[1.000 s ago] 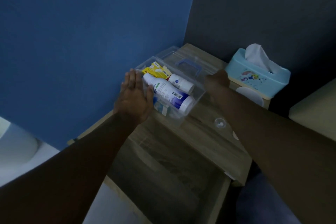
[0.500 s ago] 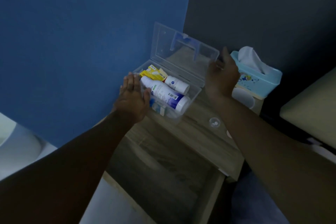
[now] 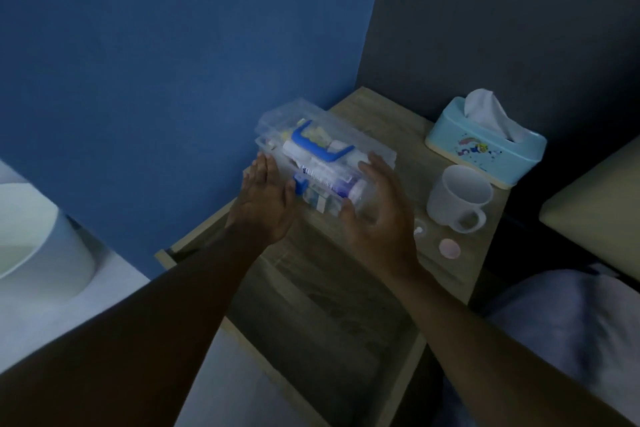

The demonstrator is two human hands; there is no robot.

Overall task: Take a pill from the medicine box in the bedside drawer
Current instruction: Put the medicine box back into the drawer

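A clear plastic medicine box (image 3: pixel 349 135) with a blue handle (image 3: pixel 313 146) stands on the wooden bedside table (image 3: pixel 388 121), its lid down. White bottles and yellow packets show through the plastic. My left hand (image 3: pixel 265 204) presses flat against the box's left end beside a blue latch (image 3: pixel 300 184). My right hand (image 3: pixel 379 215) cups the right front corner, so the box sits between both palms. The drawer (image 3: pixel 322 315) hangs open below my forearms, its inside dark.
A white mug (image 3: pixel 457 198) and a light blue tissue box (image 3: pixel 485 146) stand right of the box. A small clear cap (image 3: pixel 419 229) and a pink round thing (image 3: pixel 449 248) lie near the mug. Blue wall left, pale cushion (image 3: pixel 595 204) right.
The lid, upright and open half a second ago, now lies down on the box. My right hand left the lid and came to the box's right end.
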